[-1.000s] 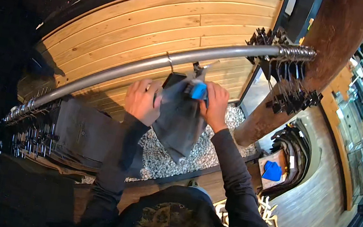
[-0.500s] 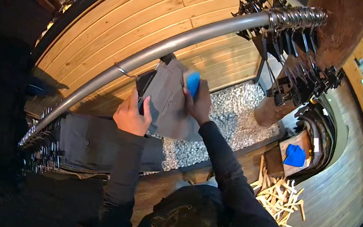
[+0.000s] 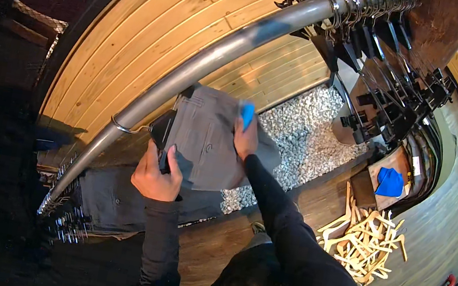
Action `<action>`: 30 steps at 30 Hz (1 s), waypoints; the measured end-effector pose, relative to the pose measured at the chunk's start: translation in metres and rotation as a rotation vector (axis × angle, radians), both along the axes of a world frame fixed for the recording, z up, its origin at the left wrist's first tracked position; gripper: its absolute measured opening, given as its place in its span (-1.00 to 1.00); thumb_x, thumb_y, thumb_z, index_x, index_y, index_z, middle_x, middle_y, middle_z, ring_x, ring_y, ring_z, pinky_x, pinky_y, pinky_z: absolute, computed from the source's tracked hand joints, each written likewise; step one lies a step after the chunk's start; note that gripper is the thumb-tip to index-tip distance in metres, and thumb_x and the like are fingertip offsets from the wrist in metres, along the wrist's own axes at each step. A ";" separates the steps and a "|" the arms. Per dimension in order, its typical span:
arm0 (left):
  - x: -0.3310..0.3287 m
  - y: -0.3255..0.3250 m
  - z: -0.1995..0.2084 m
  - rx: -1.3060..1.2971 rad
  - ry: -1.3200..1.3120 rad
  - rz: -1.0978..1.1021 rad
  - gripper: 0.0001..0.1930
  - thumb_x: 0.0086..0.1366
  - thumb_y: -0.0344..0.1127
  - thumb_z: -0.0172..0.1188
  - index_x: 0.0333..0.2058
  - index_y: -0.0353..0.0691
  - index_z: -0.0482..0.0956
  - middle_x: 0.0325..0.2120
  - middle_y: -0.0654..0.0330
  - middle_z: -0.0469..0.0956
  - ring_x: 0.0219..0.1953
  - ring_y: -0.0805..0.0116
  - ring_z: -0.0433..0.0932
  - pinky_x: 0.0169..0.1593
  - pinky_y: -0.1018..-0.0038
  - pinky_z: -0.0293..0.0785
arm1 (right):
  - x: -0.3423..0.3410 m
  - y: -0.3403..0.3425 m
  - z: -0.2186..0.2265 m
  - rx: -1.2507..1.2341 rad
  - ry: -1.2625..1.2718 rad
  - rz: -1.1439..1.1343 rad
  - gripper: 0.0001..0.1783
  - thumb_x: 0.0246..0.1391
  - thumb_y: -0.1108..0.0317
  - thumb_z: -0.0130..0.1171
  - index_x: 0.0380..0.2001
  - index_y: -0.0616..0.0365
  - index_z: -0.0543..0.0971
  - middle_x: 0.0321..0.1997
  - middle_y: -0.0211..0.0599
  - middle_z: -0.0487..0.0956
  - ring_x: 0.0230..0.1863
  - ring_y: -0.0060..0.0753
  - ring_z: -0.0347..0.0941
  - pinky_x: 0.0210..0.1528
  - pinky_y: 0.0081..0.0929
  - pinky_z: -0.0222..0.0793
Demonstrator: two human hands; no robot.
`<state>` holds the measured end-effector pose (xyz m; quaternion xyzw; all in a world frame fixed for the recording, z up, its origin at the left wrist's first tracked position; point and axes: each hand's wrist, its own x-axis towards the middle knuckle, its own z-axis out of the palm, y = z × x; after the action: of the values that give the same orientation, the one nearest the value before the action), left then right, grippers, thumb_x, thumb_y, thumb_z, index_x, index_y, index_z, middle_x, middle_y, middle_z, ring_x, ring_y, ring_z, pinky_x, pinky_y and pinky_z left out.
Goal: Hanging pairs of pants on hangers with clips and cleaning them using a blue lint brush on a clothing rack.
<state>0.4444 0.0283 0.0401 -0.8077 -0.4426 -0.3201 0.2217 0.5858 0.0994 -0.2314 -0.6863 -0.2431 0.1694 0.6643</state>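
Note:
Grey trousers point(image 3: 200, 132) hang from a black clip hanger point(image 3: 162, 128), hooked on a thick metal rail. My left hand point(image 3: 156, 178) is closed at the hanger's lower end and the edge of the trousers, thumb and fingers pinching there. Against the front of the trousers, my right hand point(image 3: 246, 138) grips a small blue thing point(image 3: 246, 113), blurred by motion; its kind cannot be made out. A button point(image 3: 208, 148) shows on the grey fabric between my two hands.
Several black clip hangers point(image 3: 387, 79) crowd the far end of the rail point(image 3: 227, 51). More dark trousers point(image 3: 121, 200) hang at the left. White gravel point(image 3: 298, 131) lies below. Wooden hangers point(image 3: 368, 241) are piled on the floor near a blue cloth point(image 3: 390, 182).
The view has shifted, and the trousers show more of their front. My right hand has moved slightly with the blue thing across the fabric. My left hand keeps its hold.

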 end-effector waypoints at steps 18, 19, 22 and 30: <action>0.012 0.005 -0.012 -0.015 -0.006 0.045 -0.56 0.20 -0.19 0.36 -0.08 -0.45 0.60 -0.35 -0.17 0.65 -0.38 -0.09 0.66 -0.34 0.19 0.56 | -0.031 -0.085 -0.012 -0.086 0.286 0.243 -0.34 0.33 -0.08 0.00 0.16 0.34 0.31 -0.07 0.02 0.50 -0.12 -0.03 0.48 -0.04 -0.14 0.38; 0.009 0.006 -0.011 -0.013 0.007 0.058 -0.56 0.20 -0.18 0.36 -0.08 -0.45 0.60 -0.35 -0.17 0.65 -0.37 -0.09 0.66 -0.33 0.19 0.56 | -0.031 -0.088 -0.015 -0.206 0.607 0.370 -0.34 0.34 -0.10 -0.03 0.14 0.34 0.31 -0.14 -0.02 0.49 -0.14 -0.08 0.47 -0.07 -0.17 0.36; 0.000 0.004 -0.012 -0.026 0.008 0.087 -0.56 0.20 -0.17 0.35 -0.09 -0.44 0.60 -0.34 -0.16 0.66 -0.37 -0.09 0.66 -0.33 0.18 0.56 | -0.034 -0.080 0.061 0.057 0.378 0.178 -0.33 0.32 -0.13 -0.01 0.10 0.34 0.32 -0.18 -0.01 0.49 -0.16 -0.05 0.48 -0.10 -0.18 0.37; 0.016 0.012 -0.019 -0.009 -0.031 -0.015 -0.55 0.22 -0.10 0.32 -0.09 -0.37 0.61 -0.42 -0.11 0.64 -0.43 -0.13 0.63 -0.38 0.08 0.51 | -0.092 -0.078 0.005 -0.109 -0.023 0.091 -0.41 0.30 -0.10 0.01 0.01 0.29 0.47 -0.18 0.20 0.58 -0.22 0.23 0.54 -0.20 0.07 0.41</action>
<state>0.4604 0.0407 0.0212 -0.8069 -0.4414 -0.3325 0.2088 0.4939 0.0214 -0.2265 -0.7116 -0.2720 0.2046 0.6146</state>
